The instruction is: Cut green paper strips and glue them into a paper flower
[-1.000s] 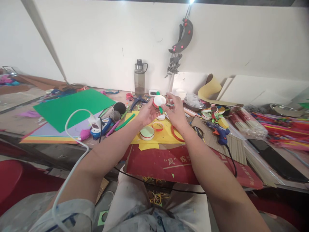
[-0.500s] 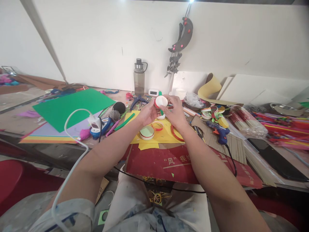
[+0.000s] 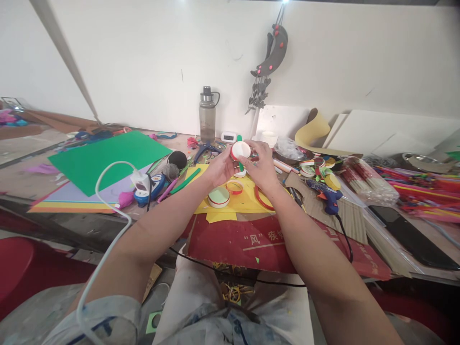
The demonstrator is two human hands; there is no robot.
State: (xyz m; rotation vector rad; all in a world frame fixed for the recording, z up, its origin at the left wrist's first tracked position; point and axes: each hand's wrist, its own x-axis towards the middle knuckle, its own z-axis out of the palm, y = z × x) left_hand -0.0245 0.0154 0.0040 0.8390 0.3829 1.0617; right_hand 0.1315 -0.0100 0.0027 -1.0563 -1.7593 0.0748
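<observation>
My left hand and my right hand are raised together above the table, both closed on a small white paper ring with a red band. A green strip hangs down from the ring between my palms. Below my hands a yellow sheet lies on the table with a ring holding a pale green disc, a small orange ring and a larger red ring.
A blue glue gun with a black cord lies to the right on cardboard. Green paper and a white plug with cable lie left. A water bottle stands by the wall. Sticks and pipe cleaners fill the right; a phone lies near them.
Both hands have lifted the white ring slightly and turned it a little; the ring now sits a bit further right and higher. Nothing else has moved.
</observation>
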